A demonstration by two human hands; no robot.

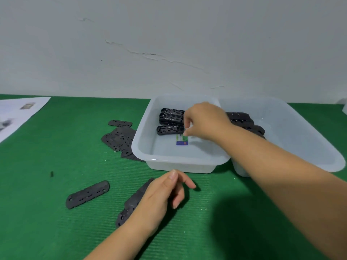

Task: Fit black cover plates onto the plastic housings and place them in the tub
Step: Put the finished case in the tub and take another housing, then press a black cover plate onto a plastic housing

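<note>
Two hands: right hand (203, 121) pinches a housing (170, 130) in the tub (180, 162); left hand (161, 199) hovers, fingers loosely curled.

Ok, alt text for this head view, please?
A person's right hand sets a black housing beside others in a translucent tub on a green mat. The left hand rests over a loose cover plate.

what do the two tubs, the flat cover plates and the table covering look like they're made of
Tubs: translucent whitish plastic, smooth; contents show faintly through the walls.
Cover plates: dark grey, matte, slightly grainy, with punched holes; possibly rubber, fibre or plastic, unclear.
Table covering: green ribbed mat, likely rubber or foam; fine parallel ridges show.
</note>
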